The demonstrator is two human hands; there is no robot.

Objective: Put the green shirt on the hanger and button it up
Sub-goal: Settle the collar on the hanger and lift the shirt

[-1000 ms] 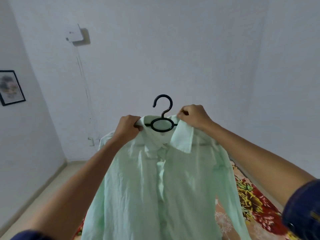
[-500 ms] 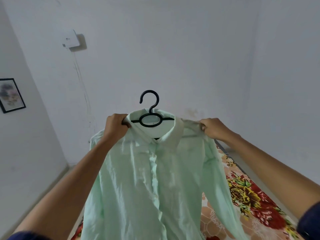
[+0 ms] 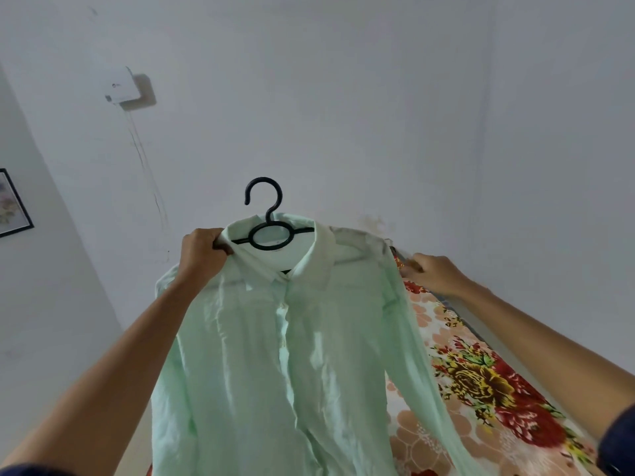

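Shirt: the pale green shirt (image 3: 275, 355) was draped over the black hanger (image 3: 271, 231) and held up in the air in front of a white wall (image 3: 343, 97), front side toward the camera.
Hanger: only the hook and the ring-shaped neck part were seen sticking out above the shirt's collar; a dark line of the hanger's arm was made out through the thin fabric to the right of the collar.
Collar: it was folded down around the hanger's neck, the two points nearly meeting below the ring.
Buttons: the placket below the collar was seen gaping a little, so the front didn't look done up; the individual buttons were too small to be sure of.
Left hand: the left hand (image 3: 202, 255) was placed just left of the hanger's ring, fingers curled tight around the hanger's end and the shirt's shoulder there.
Right hand: the right hand (image 3: 434, 273) was found to the right of the hanger, just past the shirt's other shoulder, fingers bent. Whether any fabric was actually pinched couldn't be told, the edge of the shoulder being blurred there.
Sleeve: the shirt's sleeve on that side was left hanging down below the hanger's right end.
Bed: a bed with a floral sheet (image 3: 481, 383) was seen below and to the right of the hanger, behind the shirt.
Wall stuff: a small white box (image 3: 120, 87) was mounted up and left of the hanger, and a framed picture (image 3: 12, 204) further left.
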